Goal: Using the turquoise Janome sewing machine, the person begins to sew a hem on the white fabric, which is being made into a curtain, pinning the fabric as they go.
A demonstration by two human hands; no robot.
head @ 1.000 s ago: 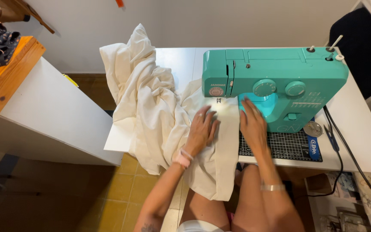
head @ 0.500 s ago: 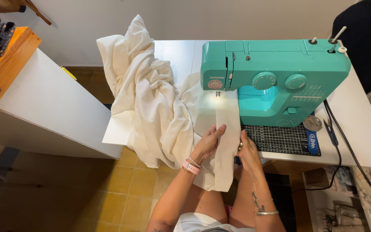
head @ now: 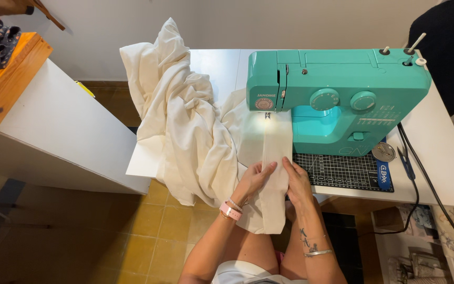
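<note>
- The left hand (head: 254,179) lies flat, fingers stretched forward and close together, pressing on the cream fabric (head: 195,126) at the near table edge; the right hand (head: 296,181) lies just beside it, fingers likewise extended on the same strip, so the cloth seems held taut and straight between them.
- That strip runs from the hands up under the needle area of the turquoise sewing machine (head: 337,97), lit by its small lamp; the loose end hangs over the person's lap.
- The bulk of the fabric is heaped to the left, spilling off the white table (head: 447,152), which looks meant to keep its weight off the seam.
- A dark gridded mat (head: 342,171) lies before the machine; a black cable (head: 421,168) trails right.
- Ochre floor tiles (head: 106,231), a pale wall, and a wooden shelf (head: 1,89) at left.
</note>
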